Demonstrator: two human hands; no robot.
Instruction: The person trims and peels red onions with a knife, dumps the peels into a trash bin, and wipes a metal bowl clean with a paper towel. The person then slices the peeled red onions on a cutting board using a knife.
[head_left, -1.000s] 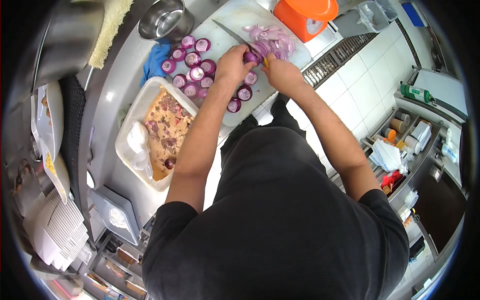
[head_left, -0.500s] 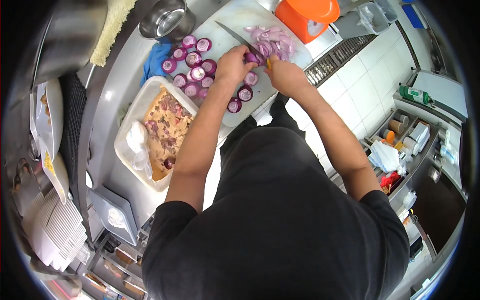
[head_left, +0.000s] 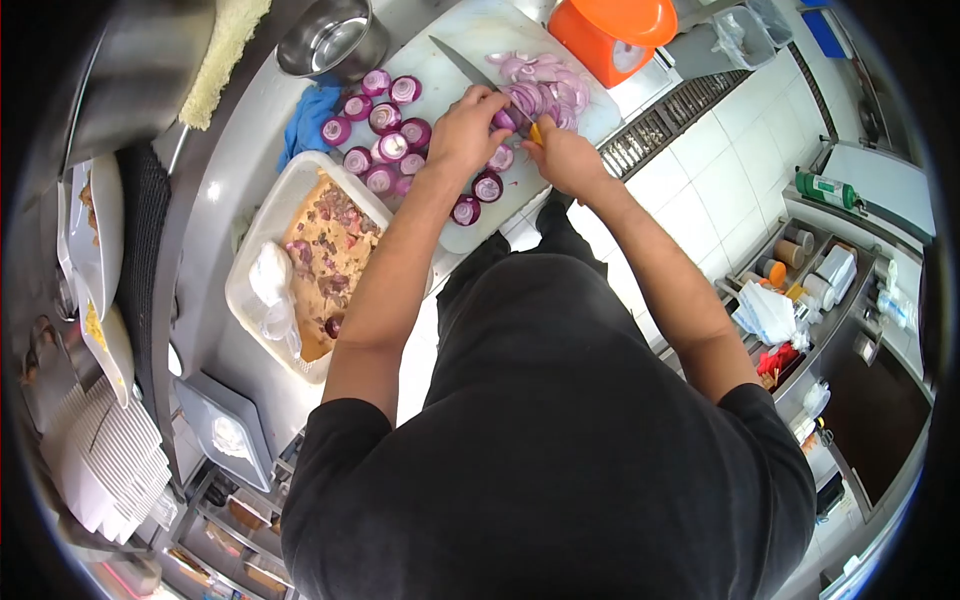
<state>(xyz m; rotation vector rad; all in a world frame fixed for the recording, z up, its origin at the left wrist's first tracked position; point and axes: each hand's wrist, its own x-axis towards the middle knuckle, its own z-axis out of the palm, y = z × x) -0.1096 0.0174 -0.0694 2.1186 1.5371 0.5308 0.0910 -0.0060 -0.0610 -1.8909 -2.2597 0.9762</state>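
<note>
My right hand (head_left: 565, 158) is closed around the yellow handle of a kitchen knife (head_left: 462, 63), whose blade points to the far left across a white cutting board (head_left: 440, 30). With bent fingers, my left hand (head_left: 466, 130) holds a red onion (head_left: 504, 119) against the board beside the blade; my fingers partly cover the onion. Sliced onion (head_left: 545, 85) lies in a heap just beyond the knife. Several trimmed red onions (head_left: 391, 147) stand on the board to the left of my left hand, and a few more sit near my wrists.
A white plastic tub (head_left: 245, 295) with peelings stands left of my left forearm. Beyond are a steel pot (head_left: 333, 42), a blue cloth (head_left: 312, 122) and an orange scale (head_left: 613, 38). A grey bin (head_left: 700, 48) stands at the far right.
My right hand and the knife handle have shifted slightly toward me and left. My left hand stays on the onion, and the whole view has moved a little.
</note>
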